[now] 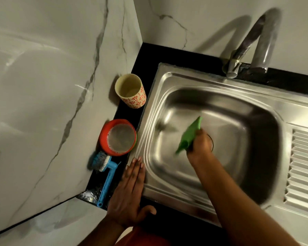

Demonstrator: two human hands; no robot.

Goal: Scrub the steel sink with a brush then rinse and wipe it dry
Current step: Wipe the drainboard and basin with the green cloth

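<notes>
While the left hand [130, 190] lies flat with straight fingers on the dark bench [146, 55], its fingertips reach the near left corner of the steel sink [238, 89] rim and its thumb spreads out to the side. Just to the left of that hand, a blue brush [103, 173] lies on the bench with its bristled head pointing away from the person and its handle coming back toward the bench edge. Beyond the brush and ahead of the left hand's fingertips sits a red bowl [103, 137], close against the sink's left rim, and further on stands a cream cup with a red flower pattern [132, 91], open end up. To the right of the left hand, down in the basin, the right hand [201, 144] curls its fingers round a green cloth [190, 134], which sticks up past the knuckles; hand and cloth are blurred. The hand covers part of the drain at the basin floor. Well beyond the right hand, a steel tap [261, 41] rises at the sink's far edge, with the ribbed draining board [302, 167] out to the right.
</notes>
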